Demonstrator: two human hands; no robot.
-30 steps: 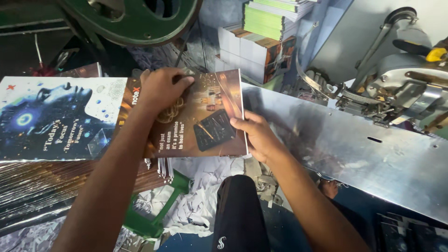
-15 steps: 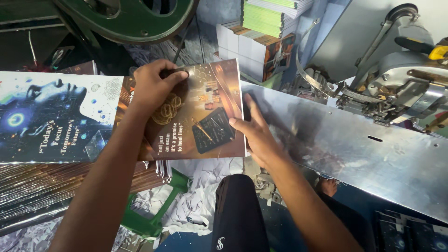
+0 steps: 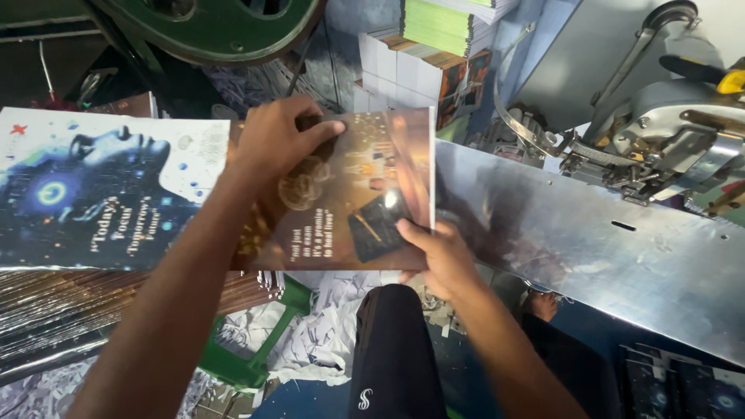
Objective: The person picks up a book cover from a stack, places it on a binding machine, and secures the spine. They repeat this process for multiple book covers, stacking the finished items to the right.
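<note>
A glossy brown printed cover sheet (image 3: 341, 209) lies on top of a stack at the table's left. My left hand (image 3: 275, 140) presses its far top edge with fingers curled over it. My right hand (image 3: 438, 252) grips its near right corner, thumb on top. To the left the same sheet carries a blue-and-white printed panel (image 3: 93, 194). Under it sits a thick stack of sheet edges (image 3: 77, 310).
A shiny metal plate (image 3: 590, 240) of a machine slopes to the right, with a grey machine head (image 3: 667, 132) behind. Stacks of books (image 3: 434, 62) stand at the back. A large green wheel (image 3: 209, 27) is above. Paper scraps (image 3: 310, 349) and my dark trouser knee (image 3: 396, 357) lie below.
Both hands and the brown cover have shifted slightly; my right hand slid from the sheet's right edge down to its near right corner. My left hand stays on the top edge.
</note>
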